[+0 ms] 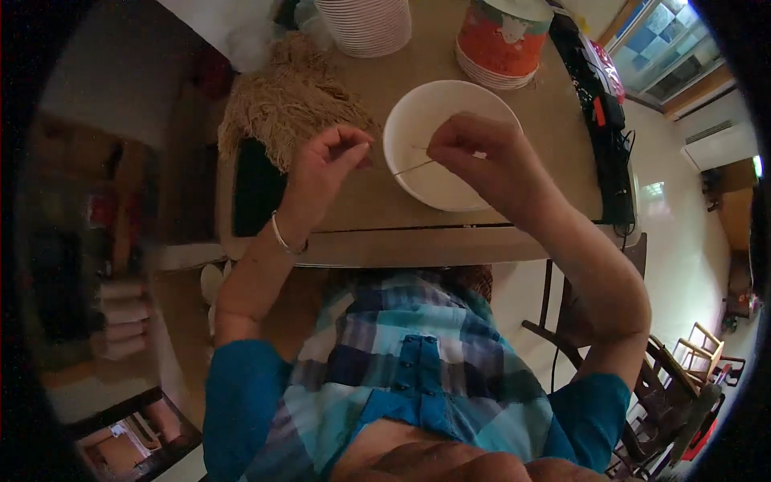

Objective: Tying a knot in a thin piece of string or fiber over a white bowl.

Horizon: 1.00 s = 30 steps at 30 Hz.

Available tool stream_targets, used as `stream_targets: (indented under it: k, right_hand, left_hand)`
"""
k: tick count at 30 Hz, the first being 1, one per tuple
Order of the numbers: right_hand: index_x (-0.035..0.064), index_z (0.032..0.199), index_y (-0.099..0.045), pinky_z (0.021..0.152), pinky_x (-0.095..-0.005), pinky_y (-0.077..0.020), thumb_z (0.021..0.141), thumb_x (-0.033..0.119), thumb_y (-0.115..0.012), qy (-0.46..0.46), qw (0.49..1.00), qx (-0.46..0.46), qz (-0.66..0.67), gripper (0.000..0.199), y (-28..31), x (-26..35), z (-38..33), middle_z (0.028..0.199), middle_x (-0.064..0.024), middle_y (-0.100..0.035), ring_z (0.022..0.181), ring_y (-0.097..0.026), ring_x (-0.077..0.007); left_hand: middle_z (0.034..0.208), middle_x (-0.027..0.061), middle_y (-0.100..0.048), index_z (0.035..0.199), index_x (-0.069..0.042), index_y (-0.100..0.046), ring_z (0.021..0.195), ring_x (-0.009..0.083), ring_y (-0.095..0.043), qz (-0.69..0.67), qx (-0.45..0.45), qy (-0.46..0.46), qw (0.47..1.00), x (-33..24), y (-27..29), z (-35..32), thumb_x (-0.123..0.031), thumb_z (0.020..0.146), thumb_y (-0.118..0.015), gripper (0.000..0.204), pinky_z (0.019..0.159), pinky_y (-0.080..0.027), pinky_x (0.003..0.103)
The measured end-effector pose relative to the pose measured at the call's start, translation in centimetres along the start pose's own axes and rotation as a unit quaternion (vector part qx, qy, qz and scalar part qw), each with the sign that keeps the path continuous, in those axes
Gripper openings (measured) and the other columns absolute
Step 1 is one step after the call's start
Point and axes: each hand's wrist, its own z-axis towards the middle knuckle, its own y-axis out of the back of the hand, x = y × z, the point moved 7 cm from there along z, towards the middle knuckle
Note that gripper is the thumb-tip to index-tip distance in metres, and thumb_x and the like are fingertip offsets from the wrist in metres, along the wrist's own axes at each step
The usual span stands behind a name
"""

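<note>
A wide white bowl (401, 173) stands on the table in front of me. Above it my right hand (491, 157) pinches a thin brown strand (414, 168), which sticks out leftward across the bowl's rim. Left of the bowl, my left hand (328, 169) has thumb and forefinger drawn together, and a bracelet circles its wrist. Whatever lies between those fingertips is too fine to make out. A loose heap of tan strands (281, 100) lies just beyond my left hand.
At the table's far side stand a stack of white ribbed bowls (365, 24) and an orange-red paper tub (502, 44). A black power strip with cords (606, 128) runs along the right edge. Wooden chairs (675, 386) stand at the lower right.
</note>
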Motion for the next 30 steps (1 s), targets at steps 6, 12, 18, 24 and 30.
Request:
stream_targets:
  k: [6,12,18,24,30]
  right_hand:
    - [0.0021,0.083,-0.066,0.064,-0.0335,-0.049,0.081,0.012,-0.062,-0.067,0.994,0.089,-0.018,0.011,-1.5,-3.6,1.2,0.075,-0.013,-0.066,0.067,-0.061,-0.0168]
    - [0.0023,0.083,-0.066,0.065,-0.0336,-0.0494,0.08,0.014,-0.062,-0.111,0.986,0.125,-0.006,0.012,-2.8,-5.5,1.7,0.074,-0.0129,-0.066,0.066,-0.061,-0.0172]
    - [0.0007,0.085,-0.064,0.062,-0.0217,-0.0429,0.084,0.012,-0.062,-0.185,0.969,0.152,0.059,0.011,-3.4,-6.1,1.4,0.072,0.0008,-0.059,0.069,-0.052,-0.0055]
    - [0.0025,0.084,-0.065,0.059,-0.0206,-0.0432,0.085,0.016,-0.062,-0.226,0.957,0.16,0.086,0.014,-3.6,-6.4,1.1,0.073,0.0002,-0.06,0.067,-0.054,-0.0059]
    - [0.0022,0.085,-0.065,0.059,-0.0204,-0.0433,0.085,0.017,-0.062,-0.226,0.959,0.15,0.085,0.015,-3.8,-6.7,1.2,0.072,0.0003,-0.06,0.067,-0.054,-0.0057]
  left_hand:
    - [0.092,0.0007,-0.063,0.102,-0.002,-0.061,0.085,0.0082,-0.06,0.091,0.024,-0.002,0.996,0.9,-0.4,0.4,-0.003,0.089,-0.059,0.013,0.079,-0.049,0.025]
    - [0.1,0.0033,-0.063,0.107,0.0,-0.057,0.09,0.0107,-0.06,0.042,0.037,0.013,0.998,0.5,-1.7,-0.7,-0.002,0.089,-0.059,0.018,0.084,-0.048,0.025]
    - [0.102,0.0058,-0.062,0.109,0.0,-0.055,0.094,0.0126,-0.06,0.048,0.036,0.037,0.997,1.4,-1.9,-1.5,-0.002,0.089,-0.059,0.02,0.085,-0.048,0.026]
    - [0.101,0.0046,-0.061,0.11,-0.001,-0.052,0.093,0.012,-0.059,-0.013,0.051,0.056,0.997,2.4,-2.0,-1.6,-0.003,0.091,-0.058,0.02,0.082,-0.05,0.026]
    - [0.101,0.0049,-0.061,0.109,-0.001,-0.052,0.091,0.0119,-0.059,-0.025,0.039,0.053,0.998,2.6,-2.0,-1.3,-0.003,0.091,-0.057,0.019,0.081,-0.05,0.027]
